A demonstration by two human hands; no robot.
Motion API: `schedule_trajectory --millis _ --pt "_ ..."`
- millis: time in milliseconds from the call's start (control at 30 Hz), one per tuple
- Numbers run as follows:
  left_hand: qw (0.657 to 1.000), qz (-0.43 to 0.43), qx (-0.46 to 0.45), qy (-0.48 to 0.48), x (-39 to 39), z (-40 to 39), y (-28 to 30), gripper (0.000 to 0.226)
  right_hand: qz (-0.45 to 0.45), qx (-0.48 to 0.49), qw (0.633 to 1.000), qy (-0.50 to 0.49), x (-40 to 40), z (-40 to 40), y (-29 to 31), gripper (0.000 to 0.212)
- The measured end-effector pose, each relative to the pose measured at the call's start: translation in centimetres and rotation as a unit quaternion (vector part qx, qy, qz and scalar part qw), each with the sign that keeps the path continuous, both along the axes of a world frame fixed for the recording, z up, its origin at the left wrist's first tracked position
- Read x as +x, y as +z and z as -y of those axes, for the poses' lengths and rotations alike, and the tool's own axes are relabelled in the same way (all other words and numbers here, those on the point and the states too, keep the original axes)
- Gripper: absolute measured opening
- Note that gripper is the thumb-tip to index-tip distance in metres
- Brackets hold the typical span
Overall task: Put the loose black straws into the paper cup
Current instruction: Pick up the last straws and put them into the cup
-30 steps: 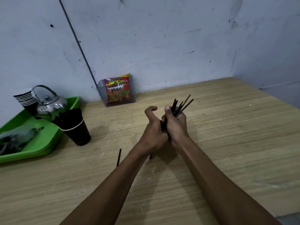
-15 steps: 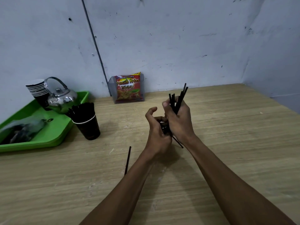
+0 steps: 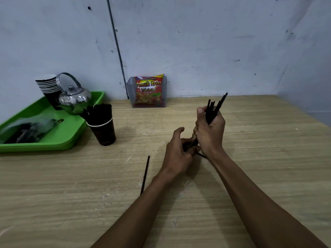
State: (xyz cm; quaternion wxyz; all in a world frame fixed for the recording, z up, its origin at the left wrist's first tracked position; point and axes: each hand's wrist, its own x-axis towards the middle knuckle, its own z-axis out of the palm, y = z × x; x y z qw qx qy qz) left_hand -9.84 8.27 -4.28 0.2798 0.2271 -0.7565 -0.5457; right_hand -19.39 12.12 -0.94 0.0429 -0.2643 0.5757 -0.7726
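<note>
My right hand (image 3: pixel 211 131) is closed around a bundle of black straws (image 3: pixel 214 109) whose tips fan upward above the fist. Just below and left of it, my left hand (image 3: pixel 176 154) curls its fingers at the bundle's lower ends, touching them. One loose black straw (image 3: pixel 145 173) lies on the wooden table (image 3: pixel 259 149) left of my left forearm. A dark paper cup (image 3: pixel 102 128) packed with black straws stands further left, beside the tray.
A green tray (image 3: pixel 59 138) at the left holds a metal kettle (image 3: pixel 74 97), a stack of paper cups (image 3: pixel 48 86) and a plastic bag (image 3: pixel 26 128). A clear holder with a snack packet (image 3: pixel 148 91) stands against the wall.
The bundle in my right hand has tilted more upright and its tips have drawn together. My left hand has slipped lower, to the straws' bottom ends. The view shifted left.
</note>
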Motion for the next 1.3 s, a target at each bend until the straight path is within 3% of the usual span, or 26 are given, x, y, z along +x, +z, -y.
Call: schedule_trajectory --millis 133,300,467,800,1000,1133,1300 --pt "1.0 0.01 0.007 -0.022 0.8 0.5 0.9 0.08 -0.114 0.006 0.993 -0.013 -0.2 0.5 1.5 0.012" --pt "0.99 -0.087 0.076 0.084 1.5 1.9 1.8 0.066 -0.229 0.053 0.972 -0.027 0.8 0.8 1.2 0.018" --pt "0.984 -0.117 0.101 0.086 1.8 2.3 2.4 0.053 -0.176 0.024 0.981 -0.075 1.1 0.7 0.0 0.017" --pt "0.978 -0.14 0.129 0.088 1.4 1.7 3.2 0.053 -0.098 0.06 0.992 -0.048 2.1 0.2 -3.1 0.015" --pt "0.978 -0.144 0.111 0.099 1.5 2.4 4.0 0.045 -0.044 0.089 0.995 0.0 2.0 -0.2 -3.4 0.036" --pt "0.981 -0.11 0.077 0.143 2.2 3.6 4.6 0.035 -0.027 0.065 0.997 0.037 1.7 -0.3 -3.3 0.05" --pt "0.979 0.107 -0.04 0.167 3.9 5.9 4.3 0.009 -0.036 0.096 0.993 0.053 1.9 -0.6 -3.8 0.052"
